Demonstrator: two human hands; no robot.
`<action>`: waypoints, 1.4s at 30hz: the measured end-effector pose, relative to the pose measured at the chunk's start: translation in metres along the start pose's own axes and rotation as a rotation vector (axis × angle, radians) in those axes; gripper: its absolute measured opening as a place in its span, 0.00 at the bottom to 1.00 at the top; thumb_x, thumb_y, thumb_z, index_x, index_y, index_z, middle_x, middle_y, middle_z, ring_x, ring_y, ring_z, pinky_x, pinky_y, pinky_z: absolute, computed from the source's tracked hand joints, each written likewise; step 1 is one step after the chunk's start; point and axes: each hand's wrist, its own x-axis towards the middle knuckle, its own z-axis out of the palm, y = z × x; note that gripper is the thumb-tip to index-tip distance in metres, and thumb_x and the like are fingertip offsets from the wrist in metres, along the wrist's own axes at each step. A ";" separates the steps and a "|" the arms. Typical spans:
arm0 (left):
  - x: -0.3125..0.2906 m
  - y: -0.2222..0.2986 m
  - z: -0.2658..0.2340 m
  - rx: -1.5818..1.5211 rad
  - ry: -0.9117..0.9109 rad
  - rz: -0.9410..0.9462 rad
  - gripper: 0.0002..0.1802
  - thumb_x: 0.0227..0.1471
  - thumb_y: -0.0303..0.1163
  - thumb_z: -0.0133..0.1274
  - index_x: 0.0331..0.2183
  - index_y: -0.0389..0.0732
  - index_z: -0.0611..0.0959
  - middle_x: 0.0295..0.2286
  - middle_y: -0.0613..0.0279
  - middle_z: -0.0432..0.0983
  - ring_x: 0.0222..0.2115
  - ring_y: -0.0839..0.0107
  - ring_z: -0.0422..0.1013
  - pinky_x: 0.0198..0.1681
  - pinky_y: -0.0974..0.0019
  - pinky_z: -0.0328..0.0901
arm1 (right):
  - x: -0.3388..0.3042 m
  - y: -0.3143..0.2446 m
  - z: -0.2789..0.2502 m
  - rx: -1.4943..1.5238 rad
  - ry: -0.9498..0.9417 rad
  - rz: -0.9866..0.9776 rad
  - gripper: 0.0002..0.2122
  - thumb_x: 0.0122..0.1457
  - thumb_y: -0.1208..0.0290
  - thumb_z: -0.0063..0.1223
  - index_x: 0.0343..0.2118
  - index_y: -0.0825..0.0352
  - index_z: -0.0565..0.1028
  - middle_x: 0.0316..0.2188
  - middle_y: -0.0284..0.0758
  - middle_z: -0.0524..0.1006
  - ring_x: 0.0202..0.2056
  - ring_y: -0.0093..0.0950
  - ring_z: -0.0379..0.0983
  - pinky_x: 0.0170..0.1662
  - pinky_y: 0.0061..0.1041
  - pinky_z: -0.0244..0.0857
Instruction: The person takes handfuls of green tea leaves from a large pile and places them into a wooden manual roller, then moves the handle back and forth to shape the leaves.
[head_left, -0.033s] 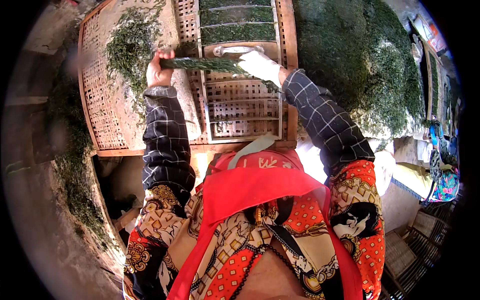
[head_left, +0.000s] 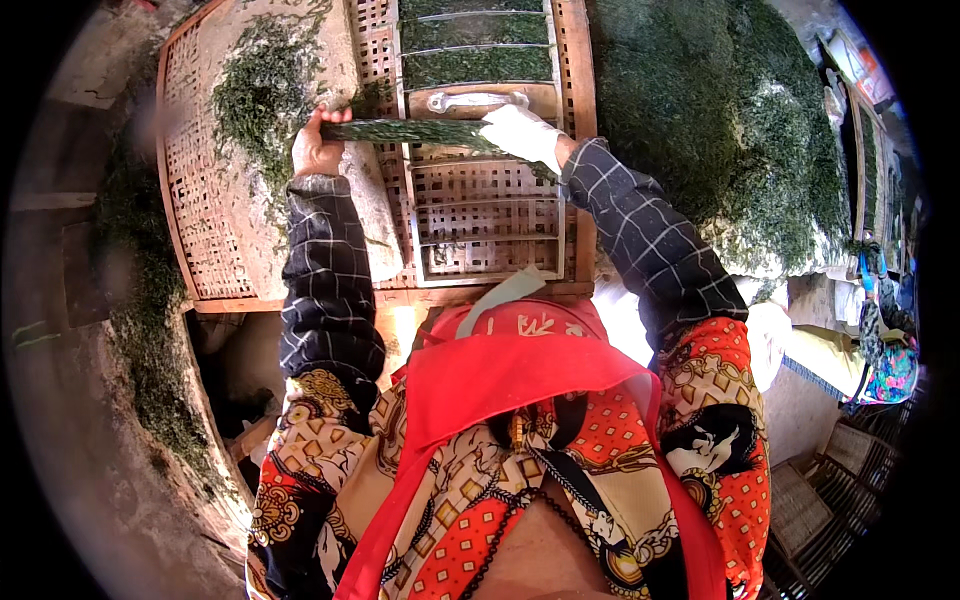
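Observation:
My bare left hand (head_left: 318,150) is closed round the left end of a long, thin bundle of dark green leafy strands (head_left: 405,131). White-gloved, my right hand (head_left: 522,135) grips the bundle's other end, so it stretches level between them. Beneath it lies a metal frame (head_left: 562,215) with crossbars, resting on a woven tray (head_left: 212,215). Similar green strands (head_left: 480,68) fill the frame's far sections, while the near ones show bare weave. Just beyond the bundle, a wooden board with a metal handle (head_left: 475,101) sits across the frame.
Left of the frame, a pale cloth (head_left: 345,225) on the tray carries a loose green heap (head_left: 262,95). A large mass of green strands (head_left: 700,110) spreads at right. More lies along the far left ledge (head_left: 160,385). Woven baskets (head_left: 800,505) stand at lower right.
Both hands keep hold of the bundle. My left hand and its end of the bundle have shifted very slightly nearer to me.

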 end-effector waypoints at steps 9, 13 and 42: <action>0.022 0.102 -0.034 1.419 0.312 -0.280 0.09 0.53 0.32 0.58 0.34 0.37 0.83 0.27 0.52 0.81 0.25 0.68 0.77 0.23 0.64 0.72 | -0.004 0.008 0.004 0.084 -0.398 0.432 0.11 0.62 0.67 0.49 0.27 0.68 0.78 0.18 0.34 0.74 0.19 0.28 0.71 0.23 0.29 0.66; -0.026 0.035 0.033 2.125 -0.047 0.564 0.09 0.53 0.33 0.57 0.35 0.40 0.84 0.25 0.61 0.81 0.25 0.66 0.77 0.30 0.64 0.73 | -0.025 0.018 -0.004 -0.097 -0.367 0.429 0.09 0.60 0.73 0.48 0.33 0.67 0.81 0.26 0.36 0.81 0.28 0.33 0.79 0.31 0.31 0.72; -0.116 -0.182 0.075 2.277 -1.106 0.564 0.37 0.51 0.32 0.55 0.60 0.33 0.62 0.62 0.48 0.54 0.64 0.50 0.47 0.66 0.44 0.39 | -0.423 0.097 -0.124 -0.014 0.824 1.696 0.34 0.46 0.63 0.66 0.57 0.67 0.66 0.54 0.51 0.68 0.55 0.42 0.66 0.57 0.33 0.61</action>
